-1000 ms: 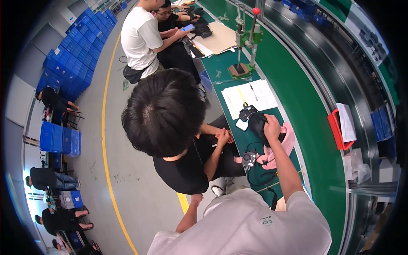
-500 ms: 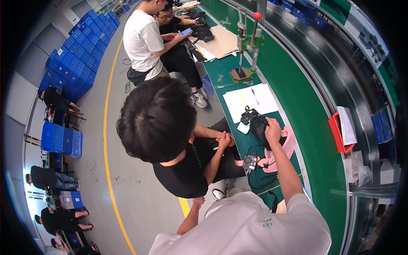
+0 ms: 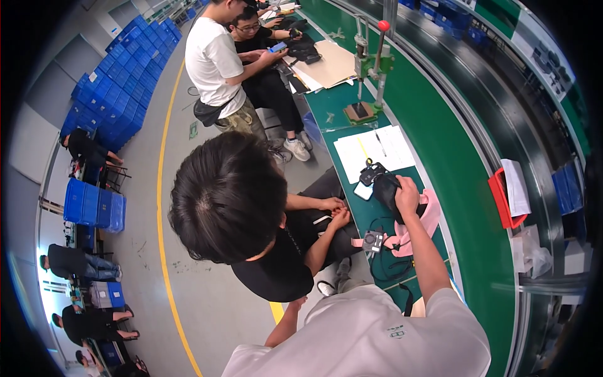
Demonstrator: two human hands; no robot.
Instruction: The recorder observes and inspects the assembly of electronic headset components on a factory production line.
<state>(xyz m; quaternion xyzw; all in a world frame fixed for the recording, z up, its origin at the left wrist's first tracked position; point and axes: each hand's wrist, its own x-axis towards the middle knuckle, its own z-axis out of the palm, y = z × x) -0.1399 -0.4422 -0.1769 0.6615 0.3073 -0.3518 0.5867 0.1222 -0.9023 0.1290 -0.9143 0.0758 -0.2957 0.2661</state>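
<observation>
Loosened from their clasp are the seated co-worker's hands [image 3: 340, 218]. Over the green counter [image 3: 323, 102], near the pink cloth [image 3: 431, 218], my right hand [image 3: 407, 196] pinches the black bundle [image 3: 385, 190] just beside the white phone [image 3: 363, 191]. Holding seems the step; shifting it calls for a steady grip. My left hand's [image 3: 299, 303] grip is too hidden to tell.

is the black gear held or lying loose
Held: the right hand has its fingers closed on the black gear. Whether it is lifted off the table, I cannot tell.
</observation>
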